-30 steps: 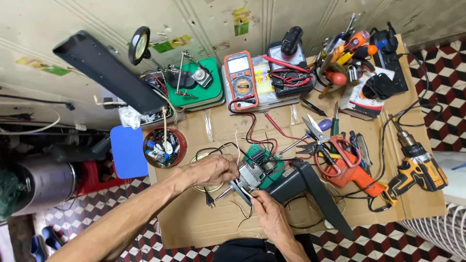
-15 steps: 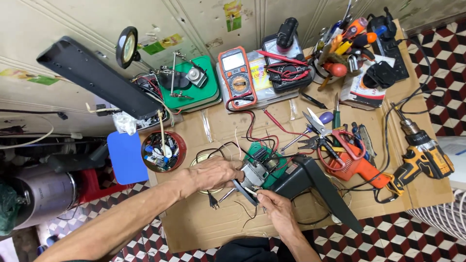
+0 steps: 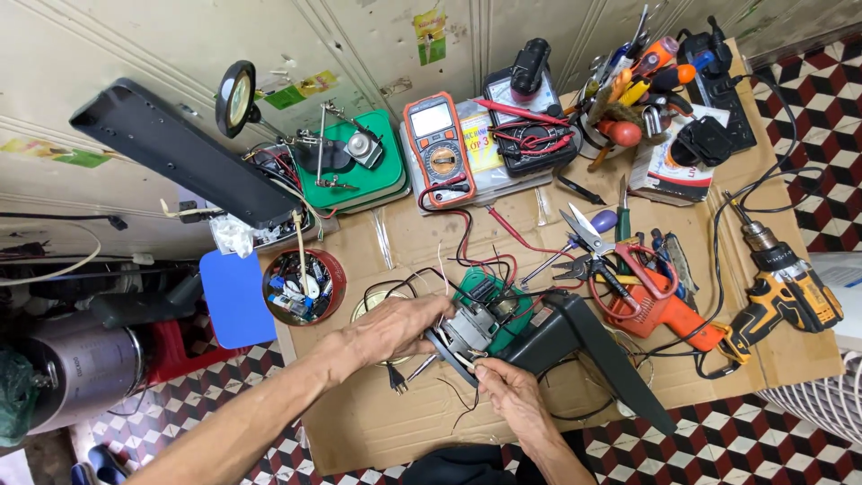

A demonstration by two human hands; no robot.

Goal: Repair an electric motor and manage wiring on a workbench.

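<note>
while the head camera looks down on a cardboard sheet (image 3: 377,422) spread as a work surface, the left hand (image 3: 395,328) lies near its front-middle, fingers curled closed around the left end of a small grey motor assembly (image 3: 469,330). the right hand (image 3: 512,395) sits just in front of it, thumb and forefinger pinched together on a thin white wire (image 3: 462,364) at the assembly's lower edge. the assembly rests between both hands, touching a green circuit board (image 3: 489,296) behind it and a black angled housing (image 3: 584,350) to its right.

toward the cardboard's back edge stand an orange multimeter (image 3: 437,144) and a green helping-hand stand (image 3: 350,166). scissors (image 3: 584,229) and an orange tool (image 3: 664,305) lie right of centre, and a yellow cordless drill (image 3: 790,292) lies near the right edge. a red tin of small parts (image 3: 303,287) sits at the left edge. bare cardboard shows along the front edge, left of the hands.
</note>
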